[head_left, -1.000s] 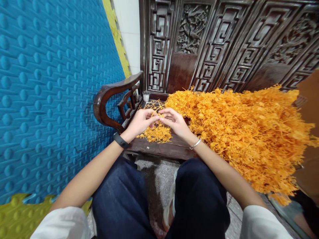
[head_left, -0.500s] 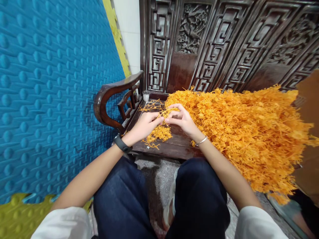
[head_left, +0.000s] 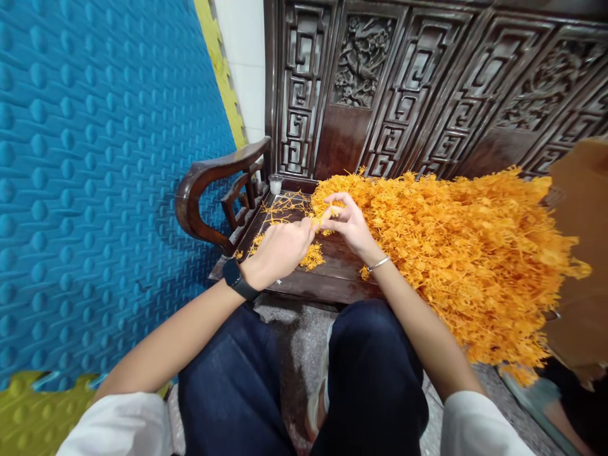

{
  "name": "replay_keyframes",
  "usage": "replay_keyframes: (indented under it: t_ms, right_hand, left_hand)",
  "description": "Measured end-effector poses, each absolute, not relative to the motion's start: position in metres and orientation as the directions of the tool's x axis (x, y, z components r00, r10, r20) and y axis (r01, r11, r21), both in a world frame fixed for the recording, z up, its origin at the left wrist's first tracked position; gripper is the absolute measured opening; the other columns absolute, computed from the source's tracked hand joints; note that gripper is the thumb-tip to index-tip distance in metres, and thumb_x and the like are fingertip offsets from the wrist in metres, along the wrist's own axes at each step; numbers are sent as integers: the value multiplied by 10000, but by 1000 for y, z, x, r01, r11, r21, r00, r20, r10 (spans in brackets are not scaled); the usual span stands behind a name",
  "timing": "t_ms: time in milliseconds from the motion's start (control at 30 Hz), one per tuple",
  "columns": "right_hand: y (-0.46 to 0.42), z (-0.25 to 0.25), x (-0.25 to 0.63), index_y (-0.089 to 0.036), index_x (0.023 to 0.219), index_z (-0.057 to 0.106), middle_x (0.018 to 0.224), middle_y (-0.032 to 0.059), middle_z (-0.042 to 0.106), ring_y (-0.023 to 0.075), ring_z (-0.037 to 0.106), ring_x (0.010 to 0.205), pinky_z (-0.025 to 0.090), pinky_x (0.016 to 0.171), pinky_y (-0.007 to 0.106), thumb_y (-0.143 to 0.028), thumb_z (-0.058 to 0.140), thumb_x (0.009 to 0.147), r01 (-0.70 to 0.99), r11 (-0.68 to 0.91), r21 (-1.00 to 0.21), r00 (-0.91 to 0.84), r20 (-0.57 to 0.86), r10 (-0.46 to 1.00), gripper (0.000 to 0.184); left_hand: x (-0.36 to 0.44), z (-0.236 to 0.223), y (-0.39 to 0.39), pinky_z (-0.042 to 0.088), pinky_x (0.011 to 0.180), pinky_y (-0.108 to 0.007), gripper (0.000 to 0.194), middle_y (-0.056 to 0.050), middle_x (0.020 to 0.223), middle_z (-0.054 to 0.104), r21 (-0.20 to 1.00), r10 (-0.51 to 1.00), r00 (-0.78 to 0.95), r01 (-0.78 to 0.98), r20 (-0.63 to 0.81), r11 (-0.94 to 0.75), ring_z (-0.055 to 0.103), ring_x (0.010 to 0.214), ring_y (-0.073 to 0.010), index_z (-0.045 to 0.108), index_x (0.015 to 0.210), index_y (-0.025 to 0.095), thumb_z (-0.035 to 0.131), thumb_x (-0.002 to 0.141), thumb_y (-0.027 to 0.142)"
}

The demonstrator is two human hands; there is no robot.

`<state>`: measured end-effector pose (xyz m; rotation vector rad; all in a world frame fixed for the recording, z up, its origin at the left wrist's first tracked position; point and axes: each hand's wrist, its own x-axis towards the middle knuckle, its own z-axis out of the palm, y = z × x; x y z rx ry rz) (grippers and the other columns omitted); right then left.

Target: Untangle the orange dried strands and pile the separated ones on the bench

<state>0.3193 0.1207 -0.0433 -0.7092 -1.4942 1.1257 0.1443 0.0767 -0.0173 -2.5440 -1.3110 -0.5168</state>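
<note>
Between my hands, over the dark wooden bench seat (head_left: 339, 278), is a small yellow-orange plastic sprig (head_left: 322, 218). My left hand (head_left: 286, 247) is closed on its lower end, the back of the hand turned up. My right hand (head_left: 349, 221) pinches the sprig from the other side, thumb and fingertips together near its tip. Under and beside my left hand lies a small heap of orange pieces (head_left: 312, 256). Thin bare orange stems (head_left: 287, 206) lie behind it. Close to my right hand rises a big pile of orange plastic foliage (head_left: 456, 253).
A small translucent cup (head_left: 275, 183) stands at the seat's back left corner. The curved wooden armrest (head_left: 199, 183) bounds the left, the carved backrest (head_left: 361, 63) the far side. Blue foam matting (head_left: 95, 190) covers the floor at left. Brown cardboard (head_left: 579, 253) is at far right.
My left hand has rolled over, so its back and the watch face now show. My right hand stays near the same place, still pinching. The view has shifted slightly.
</note>
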Motion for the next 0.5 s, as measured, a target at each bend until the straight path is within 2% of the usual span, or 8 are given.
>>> replay_keyframes:
  t_ms: [200,333,433,500]
  right_hand:
    - [121,-46,317,-231,887,478,647,-71,593,94,580,594,500,633,246,-328,807,601,-109,351,-930,-266,368,891,447]
    - [124,-45,314,-236,910,487,661,-57,581,106,567,619,494,646,263,-292,725,682,-52,417,-907,-301,412,860,334]
    - [138,-54,339,-229,872,510,752,-17,579,127,549,685,483,680,293,-247,636,730,198,550,-812,-148,530,835,190]
    - [151,-68,370,-220,789,498,729,-12,545,130,522,673,464,675,300,-208,590,724,382,535,-753,87,606,791,114]
  left_hand:
    - [143,-22,81,358,505,-262,410,-106,655,650,-66,728,555,811,401,-582,651,594,-228,573,889,110,224,976,308]
    - [139,-20,82,283,477,-252,355,-49,574,583,-10,702,520,807,487,-591,569,507,-173,576,799,127,302,957,290]
    - [127,-8,70,241,469,-250,328,19,492,441,156,640,432,740,635,-655,424,435,-109,502,644,161,376,928,266]
    - [113,2,62,241,468,-243,351,44,479,356,376,625,233,627,745,-683,345,429,-85,420,572,177,420,913,263]
